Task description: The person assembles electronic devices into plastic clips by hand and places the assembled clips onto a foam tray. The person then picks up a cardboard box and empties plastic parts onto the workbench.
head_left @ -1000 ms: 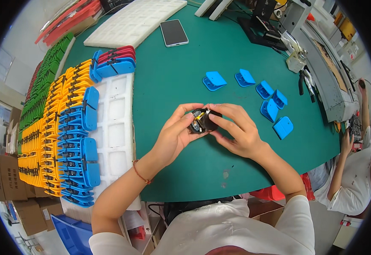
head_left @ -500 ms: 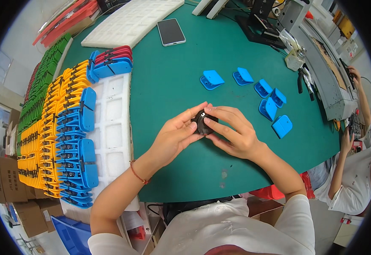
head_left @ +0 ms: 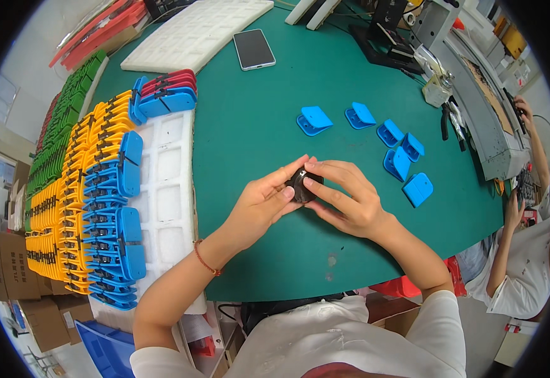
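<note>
Between my two hands, over the green mat, is a small dark rounded part (head_left: 299, 186) with a glossy surface; the fingers cover much of it and its kind does not show. My left hand (head_left: 263, 196) grips it from the left, thumb on its near side. My right hand (head_left: 348, 196) holds it from the right, with fingertips pressed on its top. To the right of my hands lie several loose blue plastic clip-like pieces (head_left: 418, 189), each folded in a wedge shape.
At left, a white foam tray (head_left: 168, 164) bears rows of blue, yellow, green and red pieces (head_left: 102, 135) with black parts. A phone (head_left: 254, 49) and another white foam tray (head_left: 193, 31) lie at the back. A grey machine (head_left: 476, 107) stands at right, near another person (head_left: 523, 264).
My fingers have shifted slightly on the dark part, which is turned a little. Both hands stay in nearly the same place.
</note>
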Available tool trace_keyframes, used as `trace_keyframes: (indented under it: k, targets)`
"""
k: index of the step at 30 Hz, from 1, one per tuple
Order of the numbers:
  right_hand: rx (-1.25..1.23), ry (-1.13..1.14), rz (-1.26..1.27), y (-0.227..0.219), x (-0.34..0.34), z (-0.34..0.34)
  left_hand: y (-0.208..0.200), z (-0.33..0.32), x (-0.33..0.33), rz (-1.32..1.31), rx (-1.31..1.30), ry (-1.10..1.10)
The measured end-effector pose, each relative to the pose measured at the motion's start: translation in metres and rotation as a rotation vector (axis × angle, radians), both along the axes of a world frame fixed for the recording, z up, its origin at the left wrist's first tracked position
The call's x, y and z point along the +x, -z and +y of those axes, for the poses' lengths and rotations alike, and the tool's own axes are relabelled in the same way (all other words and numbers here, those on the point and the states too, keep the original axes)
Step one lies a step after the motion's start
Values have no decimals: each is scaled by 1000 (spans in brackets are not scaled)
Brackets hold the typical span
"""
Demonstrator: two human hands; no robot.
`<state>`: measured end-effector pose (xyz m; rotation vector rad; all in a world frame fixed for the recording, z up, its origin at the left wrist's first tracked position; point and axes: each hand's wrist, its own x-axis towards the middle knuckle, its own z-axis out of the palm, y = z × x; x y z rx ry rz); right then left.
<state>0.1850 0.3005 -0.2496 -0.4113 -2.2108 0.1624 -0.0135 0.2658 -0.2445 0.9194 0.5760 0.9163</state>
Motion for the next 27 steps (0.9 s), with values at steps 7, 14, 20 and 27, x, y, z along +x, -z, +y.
trace_keyframes:
  k: [7,14,20,27]
  targets:
    - [9,28,7,1,-1,-1,-2,-1,0,25,61,6]
    - [21,-7,-6,-3,-5,-1,1,-4,-5,30,75,1]
    - [37,30,-28,-4,-4,-9,1,-8,-4,82,86,16]
    - [43,57,-77,-17,-24,-30,1,-27,-22,-34,144,20]
